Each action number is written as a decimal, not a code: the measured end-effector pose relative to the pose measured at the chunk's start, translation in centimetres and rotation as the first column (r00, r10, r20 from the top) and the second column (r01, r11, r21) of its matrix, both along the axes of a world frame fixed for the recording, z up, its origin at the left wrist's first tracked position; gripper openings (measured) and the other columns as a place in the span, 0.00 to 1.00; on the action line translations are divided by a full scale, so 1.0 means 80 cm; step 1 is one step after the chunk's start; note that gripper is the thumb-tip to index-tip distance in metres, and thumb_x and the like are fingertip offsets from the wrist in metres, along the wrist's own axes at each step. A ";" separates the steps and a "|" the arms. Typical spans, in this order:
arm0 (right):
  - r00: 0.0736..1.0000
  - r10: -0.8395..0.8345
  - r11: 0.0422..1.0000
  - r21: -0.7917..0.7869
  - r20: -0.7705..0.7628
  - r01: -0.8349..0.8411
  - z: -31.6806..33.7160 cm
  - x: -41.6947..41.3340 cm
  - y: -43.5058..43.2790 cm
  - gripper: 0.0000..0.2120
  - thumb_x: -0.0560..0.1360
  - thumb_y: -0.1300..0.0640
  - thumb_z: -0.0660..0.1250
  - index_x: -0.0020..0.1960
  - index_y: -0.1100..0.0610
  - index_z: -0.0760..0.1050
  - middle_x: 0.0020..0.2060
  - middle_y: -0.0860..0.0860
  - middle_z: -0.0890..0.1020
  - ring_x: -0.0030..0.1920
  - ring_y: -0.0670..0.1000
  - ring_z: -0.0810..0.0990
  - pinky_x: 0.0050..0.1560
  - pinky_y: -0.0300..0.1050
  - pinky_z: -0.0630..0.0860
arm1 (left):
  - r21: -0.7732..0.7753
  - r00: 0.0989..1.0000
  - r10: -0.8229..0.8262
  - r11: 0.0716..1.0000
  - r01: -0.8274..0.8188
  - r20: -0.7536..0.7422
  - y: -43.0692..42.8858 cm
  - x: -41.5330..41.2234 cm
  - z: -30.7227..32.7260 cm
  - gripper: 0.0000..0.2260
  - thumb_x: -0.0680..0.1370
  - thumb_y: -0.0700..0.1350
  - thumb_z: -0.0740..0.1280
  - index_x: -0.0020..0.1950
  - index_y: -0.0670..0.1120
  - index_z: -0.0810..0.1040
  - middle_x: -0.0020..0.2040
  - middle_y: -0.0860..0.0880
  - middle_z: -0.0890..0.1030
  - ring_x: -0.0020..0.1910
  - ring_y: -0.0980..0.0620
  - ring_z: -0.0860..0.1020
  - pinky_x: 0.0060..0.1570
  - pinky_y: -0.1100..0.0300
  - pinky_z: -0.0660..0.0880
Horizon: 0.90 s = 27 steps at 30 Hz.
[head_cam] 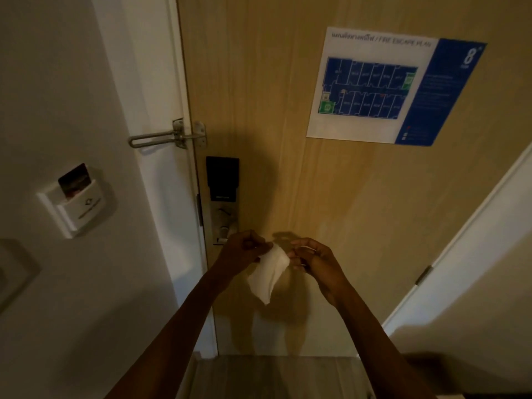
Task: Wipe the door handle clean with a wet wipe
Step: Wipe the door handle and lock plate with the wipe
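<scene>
Both grips, left hand [244,250] and right hand [312,256], pinch the top edge of the wet wipe [269,273] hanging between them, just before the lock plate [223,223] beyond the left grip; handle mostly hidden, wiping apparently not yet begun.

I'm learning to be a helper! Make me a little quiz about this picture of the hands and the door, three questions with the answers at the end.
1. True or false: the white wet wipe is already pressed against the silver metal lock plate.
2. Which hand grips the wipe's upper left corner: A) left hand B) right hand?
3. What pokes out of the white plastic card holder on the wall?

Key
1. False. The wipe hangs between the two hands, in front of the wooden door.
2. A. The right hand pinches the opposite edge.
3. A dark key card.
</scene>
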State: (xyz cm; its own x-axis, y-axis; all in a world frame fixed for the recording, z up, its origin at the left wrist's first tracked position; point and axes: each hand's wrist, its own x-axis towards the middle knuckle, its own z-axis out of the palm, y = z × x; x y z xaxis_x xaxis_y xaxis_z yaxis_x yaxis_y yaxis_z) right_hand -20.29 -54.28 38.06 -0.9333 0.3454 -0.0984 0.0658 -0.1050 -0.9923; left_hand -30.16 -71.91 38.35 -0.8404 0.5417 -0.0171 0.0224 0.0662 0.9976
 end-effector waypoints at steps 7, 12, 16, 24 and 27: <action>0.998 0.024 0.997 0.078 0.065 -0.029 -0.001 -0.008 -0.016 0.07 0.75 0.60 0.69 0.52 0.58 0.80 0.41 0.51 0.85 0.37 0.47 0.82 0.38 0.40 0.76 | -0.043 0.999 0.030 0.999 -0.031 -0.027 -0.013 0.002 0.006 0.08 0.69 0.42 0.74 0.45 0.42 0.80 0.46 0.48 0.81 0.44 0.54 0.81 0.39 0.59 0.81; 0.991 0.080 0.981 0.170 0.108 -0.098 -0.004 -0.007 -0.027 0.12 0.70 0.52 0.74 0.51 0.55 0.81 0.44 0.50 0.85 0.39 0.47 0.82 0.39 0.39 0.77 | -0.015 0.999 0.029 0.999 -0.029 0.033 -0.014 -0.003 0.006 0.11 0.69 0.41 0.73 0.48 0.38 0.78 0.45 0.47 0.82 0.44 0.51 0.83 0.43 0.50 0.82; 0.992 0.073 0.983 0.158 0.105 -0.089 -0.004 -0.012 -0.035 0.14 0.70 0.50 0.75 0.52 0.55 0.81 0.46 0.52 0.85 0.41 0.50 0.83 0.41 0.42 0.77 | 0.040 0.998 0.021 0.999 -0.023 0.053 -0.013 -0.001 0.006 0.10 0.71 0.40 0.71 0.49 0.37 0.77 0.46 0.45 0.82 0.45 0.47 0.82 0.38 0.58 0.81; 0.989 0.124 0.989 -0.093 0.077 -0.117 -0.014 -0.029 -0.030 0.16 0.71 0.55 0.74 0.56 0.61 0.79 0.50 0.57 0.85 0.47 0.55 0.84 0.42 0.42 0.78 | 0.143 0.991 -0.010 0.990 -0.009 0.136 -0.013 -0.007 0.009 0.05 0.74 0.38 0.67 0.40 0.43 0.73 0.48 0.42 0.79 0.42 0.46 0.82 0.37 0.59 0.80; 0.994 0.101 0.990 -0.103 0.038 -0.097 -0.016 -0.032 -0.029 0.17 0.70 0.55 0.74 0.57 0.61 0.79 0.50 0.58 0.85 0.47 0.55 0.84 0.43 0.42 0.78 | 0.149 0.990 -0.012 0.989 -0.009 0.138 -0.013 -0.008 0.008 0.05 0.74 0.39 0.67 0.39 0.43 0.73 0.50 0.41 0.78 0.44 0.44 0.81 0.40 0.57 0.81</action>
